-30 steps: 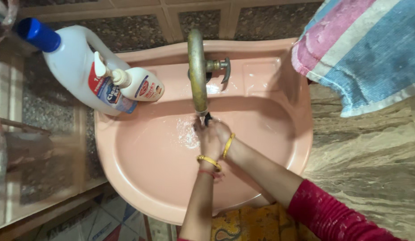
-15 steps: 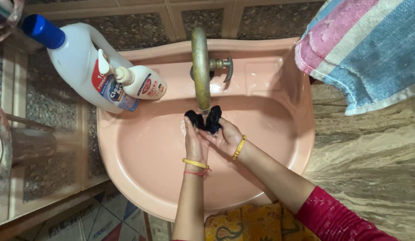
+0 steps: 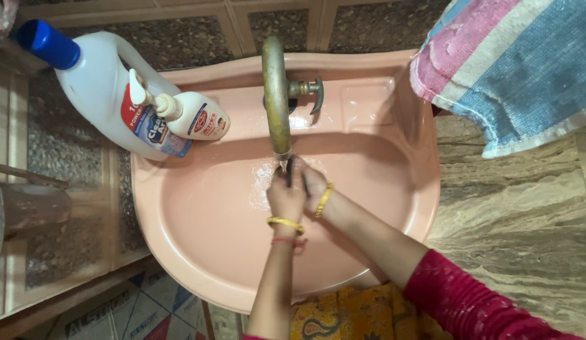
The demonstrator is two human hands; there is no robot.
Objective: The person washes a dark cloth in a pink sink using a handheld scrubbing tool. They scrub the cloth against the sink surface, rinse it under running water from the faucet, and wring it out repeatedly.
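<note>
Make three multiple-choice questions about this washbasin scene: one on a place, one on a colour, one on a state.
1. Where does the pump soap bottle stand?
A. on the basin's left rim
B. on the floor
C. in the bowl

2. What colour is the washbasin?
A. white
B. pink
C. green

3. What are the hands doing?
A. hanging apart
B. pressed together under the tap
C. gripping the towel

Answers: 1 A, it leans beside the big white jug. 2 B, pink all over. 3 B, left hand and right hand meet below the spout.
</note>
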